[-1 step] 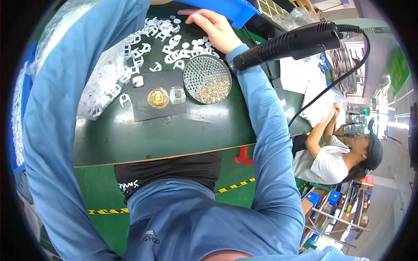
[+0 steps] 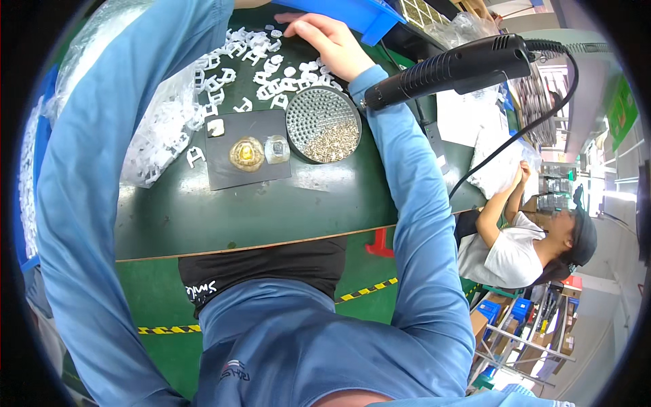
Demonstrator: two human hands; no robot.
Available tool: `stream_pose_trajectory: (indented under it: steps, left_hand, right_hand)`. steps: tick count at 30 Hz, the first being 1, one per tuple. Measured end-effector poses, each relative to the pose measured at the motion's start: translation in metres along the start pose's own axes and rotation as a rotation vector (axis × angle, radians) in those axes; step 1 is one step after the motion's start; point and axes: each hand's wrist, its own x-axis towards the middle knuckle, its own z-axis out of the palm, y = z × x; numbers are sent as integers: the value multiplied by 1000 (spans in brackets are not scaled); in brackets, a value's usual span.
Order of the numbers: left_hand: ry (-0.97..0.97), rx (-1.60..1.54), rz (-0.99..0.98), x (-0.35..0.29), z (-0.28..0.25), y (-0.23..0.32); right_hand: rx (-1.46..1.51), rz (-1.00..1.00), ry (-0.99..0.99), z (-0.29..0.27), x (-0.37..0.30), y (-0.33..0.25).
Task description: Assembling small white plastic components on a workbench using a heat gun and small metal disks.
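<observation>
My right hand [image 2: 333, 46] reaches over the far part of the table, its thumb and fingers stretched to the left and apart, with nothing seen in them. Below it lie loose white plastic parts [image 2: 268, 87], some H-shaped and some small and round. Only a sliver of my left hand [image 2: 251, 3] shows at the top edge; its fingers are out of the picture. Beside my right forearm sits a round dimpled dish [image 2: 308, 115] with small metal screws [image 2: 332, 141] heaped in its lower right. A black electric screwdriver [image 2: 447, 73] hangs above that forearm.
A dark mat [image 2: 234, 182] bears a round yellowish piece [image 2: 246, 154] and a clear square one [image 2: 276, 148]. Clear bags of white parts [image 2: 159, 132] lie at left. A blue bin [image 2: 369, 17] stands at the far edge. On the right sits a co-worker [image 2: 512, 247].
My right hand has shifted very slightly to the left. Everything else looks the same.
</observation>
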Motion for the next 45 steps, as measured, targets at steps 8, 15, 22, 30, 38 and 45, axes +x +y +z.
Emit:
stream_pose_trajectory:
  steps: [8,15,22,30,38,45]
  left_hand:
    - [-53,2,-41,-4,-5,5]
    - [-65,-4,-38,1,-3,11]
    - [-37,49,-46,4,-1,-7]
    - [-55,23,-53,1,-8,-1]
    - [-38,21,-33,5,2,-6]
    - [-63,-9,-32,9,-2,7]
  right_hand:
    - [302,181,-178,13,-4,-19]
    - [-355,-16,-26,9,11,16]
    - [-581,1,173,22,25,9]
    - [-878,107,203,26,36,19]
    - [-1061,107,162,26,59,43]
    - [-1045,314,-225,10,67,48]
